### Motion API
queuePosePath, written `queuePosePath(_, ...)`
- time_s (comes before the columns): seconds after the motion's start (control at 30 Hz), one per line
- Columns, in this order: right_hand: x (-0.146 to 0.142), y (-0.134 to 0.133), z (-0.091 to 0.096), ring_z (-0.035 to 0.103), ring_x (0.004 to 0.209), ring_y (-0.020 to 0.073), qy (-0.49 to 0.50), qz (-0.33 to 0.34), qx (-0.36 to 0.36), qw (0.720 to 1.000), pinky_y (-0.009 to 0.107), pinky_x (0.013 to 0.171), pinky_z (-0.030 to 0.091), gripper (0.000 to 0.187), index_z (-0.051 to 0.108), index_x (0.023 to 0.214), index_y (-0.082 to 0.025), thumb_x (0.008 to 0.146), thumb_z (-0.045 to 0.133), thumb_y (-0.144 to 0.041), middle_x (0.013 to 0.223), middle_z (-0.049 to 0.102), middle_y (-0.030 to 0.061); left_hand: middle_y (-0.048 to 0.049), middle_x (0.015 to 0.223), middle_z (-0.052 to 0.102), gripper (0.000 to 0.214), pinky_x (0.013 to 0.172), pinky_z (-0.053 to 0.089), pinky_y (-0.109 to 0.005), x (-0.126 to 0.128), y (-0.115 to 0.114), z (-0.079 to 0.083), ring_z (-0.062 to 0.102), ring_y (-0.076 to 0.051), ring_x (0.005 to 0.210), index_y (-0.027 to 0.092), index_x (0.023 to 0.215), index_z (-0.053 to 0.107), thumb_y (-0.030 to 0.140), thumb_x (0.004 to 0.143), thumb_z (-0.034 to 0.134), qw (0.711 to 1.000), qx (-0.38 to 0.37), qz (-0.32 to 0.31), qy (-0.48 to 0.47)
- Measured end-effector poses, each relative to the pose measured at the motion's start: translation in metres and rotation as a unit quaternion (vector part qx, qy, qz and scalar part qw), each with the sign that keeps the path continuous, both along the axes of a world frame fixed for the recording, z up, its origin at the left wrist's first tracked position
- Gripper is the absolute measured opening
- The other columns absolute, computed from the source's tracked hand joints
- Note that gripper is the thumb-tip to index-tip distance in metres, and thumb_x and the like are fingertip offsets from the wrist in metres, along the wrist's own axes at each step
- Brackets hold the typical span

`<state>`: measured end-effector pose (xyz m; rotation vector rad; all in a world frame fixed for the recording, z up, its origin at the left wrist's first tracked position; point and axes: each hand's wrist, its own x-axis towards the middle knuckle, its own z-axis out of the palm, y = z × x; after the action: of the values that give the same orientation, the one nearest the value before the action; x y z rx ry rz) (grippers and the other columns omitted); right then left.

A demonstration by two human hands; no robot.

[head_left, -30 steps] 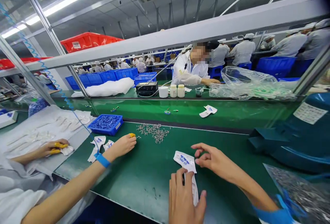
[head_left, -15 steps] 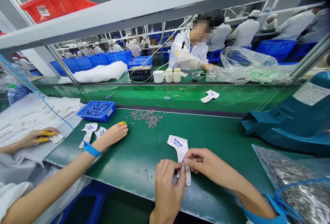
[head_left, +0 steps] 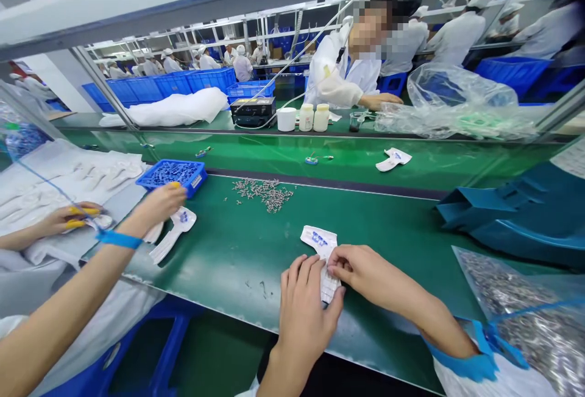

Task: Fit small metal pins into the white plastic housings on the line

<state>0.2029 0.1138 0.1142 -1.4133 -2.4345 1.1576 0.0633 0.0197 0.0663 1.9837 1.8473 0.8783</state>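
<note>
A small white paper-backed pouch with blue print [head_left: 320,243] lies on the green bench mat [head_left: 256,251] in front of me. My left hand [head_left: 304,309] rests on its near end with fingers lying flat and the thumb against it. My right hand [head_left: 361,272] pinches the pouch's middle with closed fingertips. A scatter of small metal parts [head_left: 265,191] lies farther back on the mat.
A co-worker's hand with yellow fingertip covers [head_left: 158,205] reaches from the left over another white pouch [head_left: 176,229], beside a blue tray of parts [head_left: 171,176]. A clear bag of metal parts [head_left: 525,312] lies at right, below a blue machine [head_left: 516,214]. Across the conveyor sits a person in white.
My hands came together on the pouch and pressed it down on the mat. The co-worker's hand drew back left toward the blue tray. The view tilted down.
</note>
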Motion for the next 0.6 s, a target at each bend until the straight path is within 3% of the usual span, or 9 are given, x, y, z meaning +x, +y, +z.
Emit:
queuePosePath(0.23,-0.0029,0.0024,0.0027,0.059,0.074,0.0195,-0.038,0.055,0.024,0.998,0.028,0.062,0.035,0.019,0.062,0.079,-0.023,0.094,0.050,-0.025,0.082,0.067,0.0036,-0.0077,0.135,0.058,0.040,0.103,0.040,-0.051,-0.0001,0.0002,-0.0014,0.045,-0.031,0.130,0.023,0.131,0.051,0.026,0.092,0.060,1.000,-0.004,0.000,-0.021)
queuePosePath(0.4,-0.0073,0.0000,0.0079,0.060,0.072,0.0184,-0.083,0.034,0.028,0.996,0.027,0.060,0.033,0.019,0.059,0.079,-0.021,0.095,0.048,-0.022,0.083,0.067,0.0040,-0.0072,0.135,0.058,0.041,0.102,0.041,-0.051,0.0000,0.0000,-0.0029,0.046,-0.031,0.129,0.023,0.131,0.051,0.026,0.091,0.061,1.000,0.000,0.001,-0.026)
queuePosePath(0.6,-0.0081,0.0019,0.0087,0.059,0.072,0.0180,-0.113,0.054,0.041,0.991,0.027,0.059,0.031,0.018,0.058,0.079,-0.021,0.095,0.049,-0.021,0.083,0.067,0.0035,-0.0069,0.134,0.059,0.042,0.101,0.042,-0.050,-0.0008,-0.0002,-0.0042,0.047,-0.031,0.128,0.024,0.132,0.050,0.027,0.091,0.062,0.999,0.008,0.000,-0.036)
